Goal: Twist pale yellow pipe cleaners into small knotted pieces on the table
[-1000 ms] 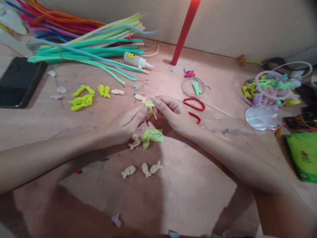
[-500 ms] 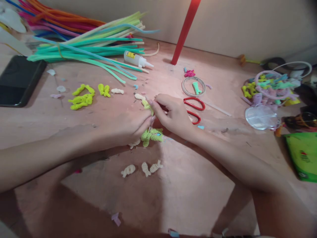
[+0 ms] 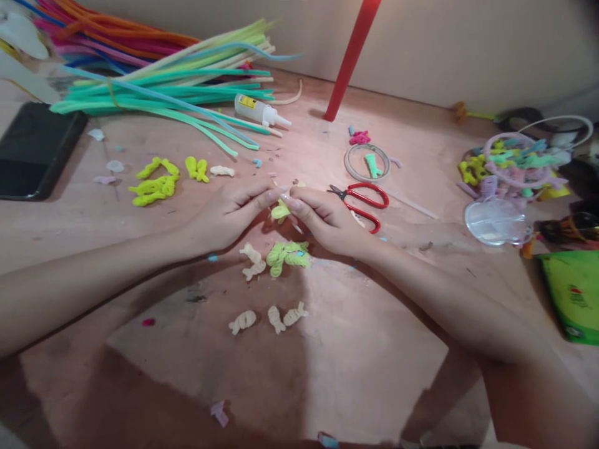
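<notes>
My left hand (image 3: 229,212) and my right hand (image 3: 325,218) meet fingertip to fingertip over the table's middle. Both pinch a small light-green twisted pipe-cleaner piece (image 3: 281,211) between them. Just below the hands lies a green pipe-cleaner bundle (image 3: 287,255) beside a cream twisted piece (image 3: 251,260). Three more cream twists (image 3: 269,319) lie nearer to me. Red-handled scissors (image 3: 362,199) rest right next to my right hand.
A big bundle of coloured pipe cleaners (image 3: 154,75) and a glue bottle (image 3: 259,112) lie at the back left, a black phone (image 3: 35,149) far left. Yellow twists (image 3: 154,184), a red pole (image 3: 350,59), a tape ring (image 3: 367,163), a clear lid (image 3: 496,221), a green packet (image 3: 573,293).
My left hand has risen from below to level with the right, so the fingertips now meet around the green piece. The scissors' blades have come into sight beside my right hand.
</notes>
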`<action>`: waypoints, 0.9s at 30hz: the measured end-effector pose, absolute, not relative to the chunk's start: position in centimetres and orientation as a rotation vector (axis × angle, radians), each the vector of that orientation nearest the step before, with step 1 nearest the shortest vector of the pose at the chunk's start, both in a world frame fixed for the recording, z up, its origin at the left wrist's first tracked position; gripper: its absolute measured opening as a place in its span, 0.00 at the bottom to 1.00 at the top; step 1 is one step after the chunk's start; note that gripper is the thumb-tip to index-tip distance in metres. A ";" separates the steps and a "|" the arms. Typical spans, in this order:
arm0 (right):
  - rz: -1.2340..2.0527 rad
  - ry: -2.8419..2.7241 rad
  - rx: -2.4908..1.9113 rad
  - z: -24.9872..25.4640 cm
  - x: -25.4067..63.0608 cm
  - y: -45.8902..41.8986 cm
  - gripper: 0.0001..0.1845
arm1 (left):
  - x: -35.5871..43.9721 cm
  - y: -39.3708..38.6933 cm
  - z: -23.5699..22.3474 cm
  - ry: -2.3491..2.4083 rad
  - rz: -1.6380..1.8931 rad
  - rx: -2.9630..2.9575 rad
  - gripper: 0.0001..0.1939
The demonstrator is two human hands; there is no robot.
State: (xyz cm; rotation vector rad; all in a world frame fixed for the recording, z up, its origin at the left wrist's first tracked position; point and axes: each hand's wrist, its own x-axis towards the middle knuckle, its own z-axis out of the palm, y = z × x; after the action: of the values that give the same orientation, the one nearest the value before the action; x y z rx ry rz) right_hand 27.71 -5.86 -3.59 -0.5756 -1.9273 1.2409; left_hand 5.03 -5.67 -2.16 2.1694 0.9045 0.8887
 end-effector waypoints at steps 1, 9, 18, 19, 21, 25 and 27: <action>1.319 -1.885 -0.563 -3.6 27.7 -6.0 0.29 | 5.0 -5.7 -2.1 0.896 0.852 2.184 0.29; 1.584 -1.657 -0.542 -3.4 27.4 -6.1 0.27 | 4.4 -6.5 -2.6 0.961 0.721 2.529 0.26; 1.137 -1.787 -0.732 -3.9 27.2 -6.5 0.26 | 3.9 -6.3 -4.8 0.902 0.873 3.053 0.24; 1.088 -1.809 -0.758 -3.9 27.3 -6.4 0.26 | 3.9 -6.2 -4.9 0.904 0.870 3.025 0.24; 1.039 -1.833 -0.822 -3.9 27.4 -6.3 0.27 | 3.9 -6.0 -4.8 0.877 0.906 3.017 0.24; 1.070 -1.869 -0.886 -4.2 27.4 -6.0 0.29 | 3.6 -5.8 -3.8 0.886 0.972 3.051 0.21; 1.087 -1.901 -0.867 -4.3 27.5 -6.0 0.29 | 3.3 -5.8 -3.4 1.016 0.929 3.006 0.21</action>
State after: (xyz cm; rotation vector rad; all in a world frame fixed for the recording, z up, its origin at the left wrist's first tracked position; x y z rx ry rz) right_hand 27.47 -6.01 -4.32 -0.8670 -1.9013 1.0866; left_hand 3.33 -5.77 -3.35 3.0061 1.0164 0.9292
